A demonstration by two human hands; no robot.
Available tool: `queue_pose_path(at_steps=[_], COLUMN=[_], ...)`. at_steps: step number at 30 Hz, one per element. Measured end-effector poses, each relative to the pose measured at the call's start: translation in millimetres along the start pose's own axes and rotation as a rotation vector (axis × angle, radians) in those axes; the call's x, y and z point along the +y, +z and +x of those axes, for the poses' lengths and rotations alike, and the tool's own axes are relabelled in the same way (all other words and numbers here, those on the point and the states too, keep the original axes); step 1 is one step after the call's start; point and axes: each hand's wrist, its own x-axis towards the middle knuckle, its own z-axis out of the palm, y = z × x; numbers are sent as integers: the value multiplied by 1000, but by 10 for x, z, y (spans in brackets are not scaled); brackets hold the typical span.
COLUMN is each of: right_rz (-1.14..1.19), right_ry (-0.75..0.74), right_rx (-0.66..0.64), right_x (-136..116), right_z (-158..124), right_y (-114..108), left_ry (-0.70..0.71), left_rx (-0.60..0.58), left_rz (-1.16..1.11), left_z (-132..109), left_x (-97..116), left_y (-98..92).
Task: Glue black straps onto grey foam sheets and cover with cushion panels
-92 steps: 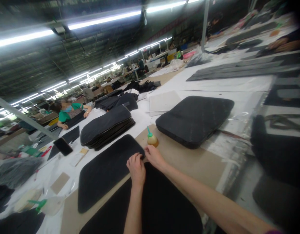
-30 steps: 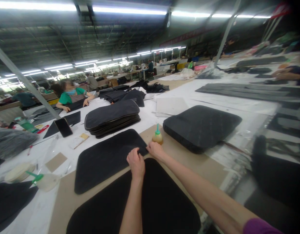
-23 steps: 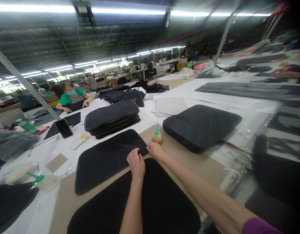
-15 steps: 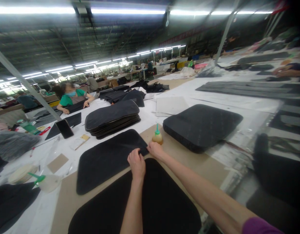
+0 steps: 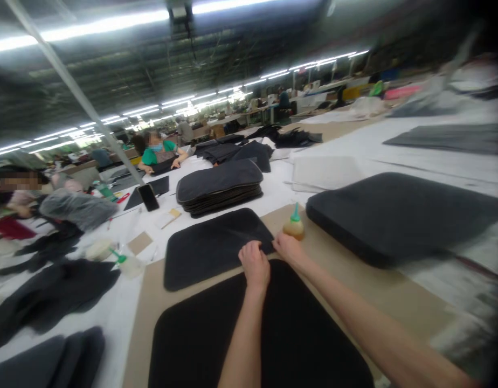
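Panel (image 5: 208, 253) in black, with rounded corners, lies on a brown sheet (image 5: 354, 269) in the middle of the white-topped table (image 5: 117, 323). The left hand (image 5: 256, 268) has its fingers curled over the panel's near right edge; whether they clamp it cannot be told. The right hand (image 5: 288, 247) is just beside it, apart from the left, fingertips bent together at the right corner, their grip hidden. Nearer, under the left forearm, spreads a larger black piece (image 5: 200, 334). Just beyond the right hand stands a bottle (image 5: 294, 228) with a green nozzle; to its right lies a thick black pad (image 5: 406, 215). Beyond the panel sits a stack of dark pieces (image 5: 220, 188), with a phone (image 5: 147, 198) propped to its left. Farther left, a co-worker in green sleeves (image 5: 160, 153) handles dark cloth (image 5: 164, 166). Black cloth (image 5: 59, 293) is heaped near left.
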Motion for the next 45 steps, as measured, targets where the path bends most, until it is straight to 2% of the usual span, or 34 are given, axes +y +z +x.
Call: queue_pose_path(at_steps=[6,14,20,25,29,31,34,37,42,45], right_rz=[-14,-25,-24,-70,-178,-256,-319,-336,-305,-146], right_ry=[-95,-121,-151,-141,-237,-340,-581,-697,-686,-763], right_rx=[-7,23,71,136,220,291,339,322,320,347], right_x=[120,211,252,193,85,28,-24,-10,33,-33], right_z=[213,372,271,125,2,-54,-98,-96,-144,-215], right_y=[115,211,263,317,210,119,7,-42,-44,20], left_ry=[-26,-31,-79,-168,-248,-263,-213,-89,32,39], left_rx=[12,13,27,22,22,24,20,-32,-135,-154], left_rz=[23,-38,-124,-238,-299,-305,-291,-238,-33,89], left_z=[16,8,38,161,333,405,441,374,136,-17], left_x=[-38,-32,-52,-162,-269,-304,-374,-573,-1274,-1691], left_y=[20,16,16,42,42,-17,-245,-645,-1465,-1848])
